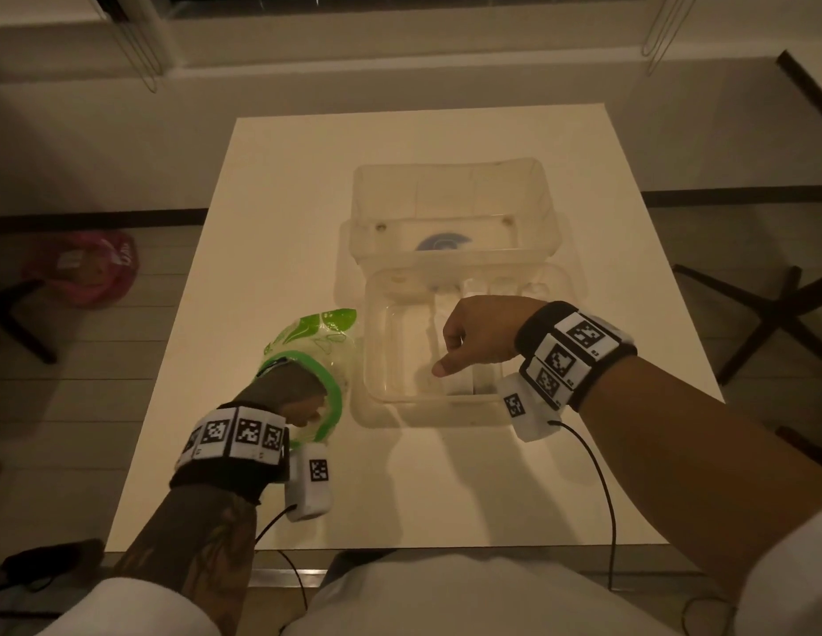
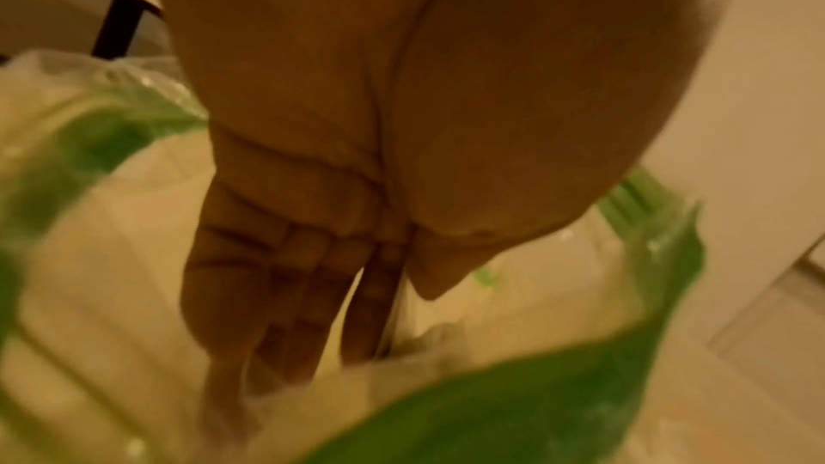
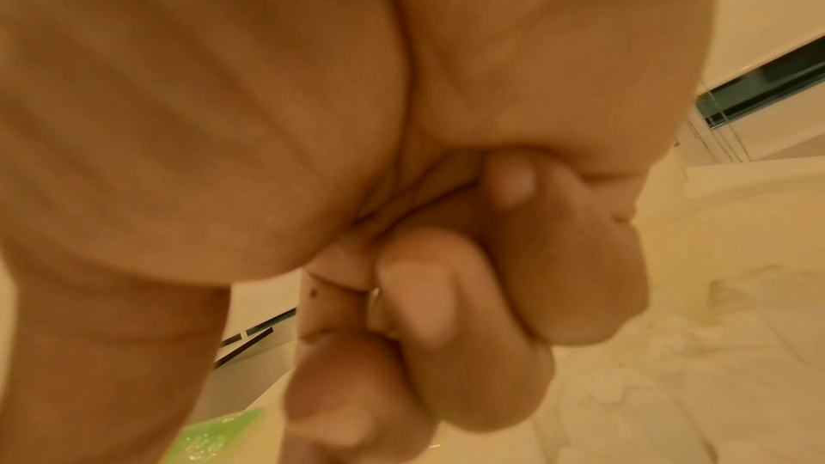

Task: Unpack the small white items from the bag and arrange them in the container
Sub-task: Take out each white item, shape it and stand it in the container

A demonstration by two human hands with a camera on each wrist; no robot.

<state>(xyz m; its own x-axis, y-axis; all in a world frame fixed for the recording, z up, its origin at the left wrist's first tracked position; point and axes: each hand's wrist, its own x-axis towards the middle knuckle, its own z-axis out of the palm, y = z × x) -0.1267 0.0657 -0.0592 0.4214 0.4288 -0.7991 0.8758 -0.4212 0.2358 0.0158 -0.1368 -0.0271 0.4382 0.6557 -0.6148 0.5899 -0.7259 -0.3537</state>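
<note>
A clear bag with green print (image 1: 321, 342) lies on the white table (image 1: 271, 185), left of a clear plastic container (image 1: 377, 406). My left hand (image 1: 289, 387) is inside the bag's mouth. In the left wrist view its fingers (image 2: 312, 330) are straight and reach down among blurred white items (image 2: 111, 260) between the green bag walls (image 2: 513, 419). My right hand (image 1: 473, 332) hovers over the container with fingers curled and thumb out. The right wrist view shows its curled fingers (image 3: 446, 295) with nothing visible in them. Small white items (image 1: 459, 383) stand in the container below it.
A second clear tub (image 1: 445, 199) with a blue round mark (image 1: 441, 243) sits just behind the container. A pink bag (image 1: 78, 268) lies on the floor at left and dark chair legs (image 1: 767, 314) stand at right. Wrist cables (image 1: 601, 488) trail over the table's near edge.
</note>
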